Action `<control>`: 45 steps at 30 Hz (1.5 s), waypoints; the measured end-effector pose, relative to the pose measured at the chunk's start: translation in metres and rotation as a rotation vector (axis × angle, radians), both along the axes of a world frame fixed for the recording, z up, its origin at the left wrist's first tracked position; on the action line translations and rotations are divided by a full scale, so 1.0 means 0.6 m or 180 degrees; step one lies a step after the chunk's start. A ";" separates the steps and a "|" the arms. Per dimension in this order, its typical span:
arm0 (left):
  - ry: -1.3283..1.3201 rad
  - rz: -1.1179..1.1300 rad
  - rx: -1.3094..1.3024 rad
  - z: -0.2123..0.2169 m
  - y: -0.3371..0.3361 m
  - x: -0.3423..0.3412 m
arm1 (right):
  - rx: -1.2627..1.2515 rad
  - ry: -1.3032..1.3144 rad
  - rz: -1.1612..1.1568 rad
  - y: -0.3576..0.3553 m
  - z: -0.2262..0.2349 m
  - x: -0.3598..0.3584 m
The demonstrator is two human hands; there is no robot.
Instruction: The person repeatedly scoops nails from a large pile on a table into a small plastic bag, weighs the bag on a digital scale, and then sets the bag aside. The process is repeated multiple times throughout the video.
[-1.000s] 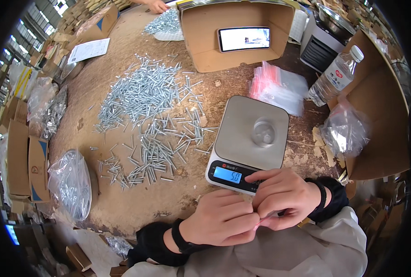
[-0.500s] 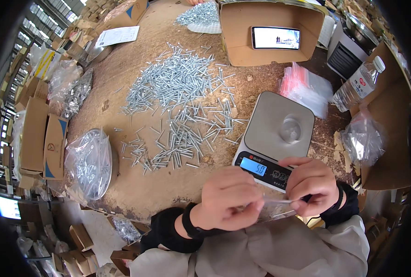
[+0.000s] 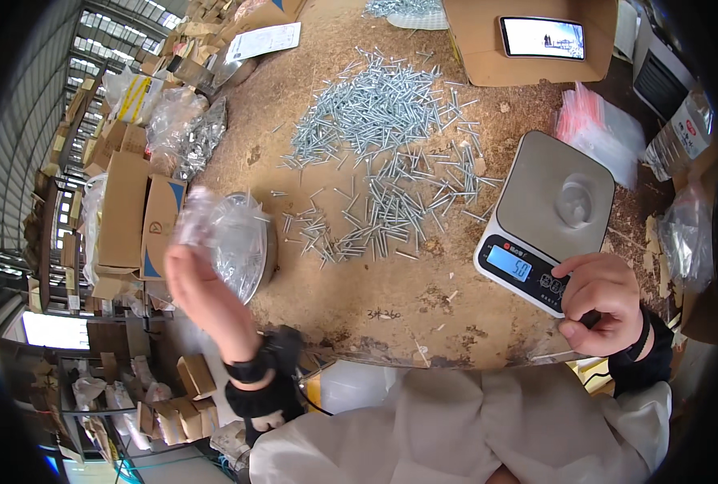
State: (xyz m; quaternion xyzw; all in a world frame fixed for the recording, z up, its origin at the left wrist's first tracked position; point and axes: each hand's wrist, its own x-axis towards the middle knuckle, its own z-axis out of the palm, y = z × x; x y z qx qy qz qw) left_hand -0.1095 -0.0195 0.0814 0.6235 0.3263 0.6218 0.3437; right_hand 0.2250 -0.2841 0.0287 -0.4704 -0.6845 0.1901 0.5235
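My left hand [image 3: 206, 294] is closed on a small clear plastic bag [image 3: 195, 219], blurred by motion, beside the round metal bowl [image 3: 271, 250] at the left. Inside that bowl, clear plastic bags [image 3: 242, 242] are heaped. My right hand [image 3: 605, 302] is curled at the front right corner of the digital scale [image 3: 528, 274]; a dark spot shows between its thumb and fingers, and what it grips, if anything, cannot be made out. On the scale's plate sits a small clear round cup [image 3: 575, 202]. Loose silver screws [image 3: 367, 113] lie in a big pile, with a smaller spread [image 3: 391, 210] nearer me.
Behind the scale are clear zip bags with red edges [image 3: 601, 129]. A phone [image 3: 542, 38] leans in an open cardboard box [image 3: 488, 68]. At the right stands a water bottle [image 3: 681, 137]; cardboard boxes [image 3: 125, 214] line the left. A paper sheet [image 3: 264, 42] lies far left.
My left hand has left my right hand and swung left to the bowl, carrying the clear bag. My right hand stays by the scale. The whole view has shifted toward the left.
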 end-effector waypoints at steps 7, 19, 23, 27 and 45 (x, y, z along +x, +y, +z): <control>0.3521 0.0408 0.0470 -0.083 0.158 -0.179 | 0.0178 -0.0430 -0.0025 0.008 0.005 -0.009; 0.3701 -0.0572 -0.0737 -0.018 0.188 -0.133 | 0.0120 -0.0598 0.0043 0.005 0.007 -0.012; 0.3828 0.0256 0.1071 -0.010 0.133 -0.095 | 0.0120 0.0200 0.0541 0.004 0.025 0.007; 0.3593 -0.0351 0.0863 -0.005 0.007 0.025 | 0.0041 0.3038 0.1776 -0.025 0.032 0.000; 0.2481 0.0264 -0.1079 -0.224 0.170 0.034 | 0.0238 0.3973 0.3276 -0.072 0.093 0.007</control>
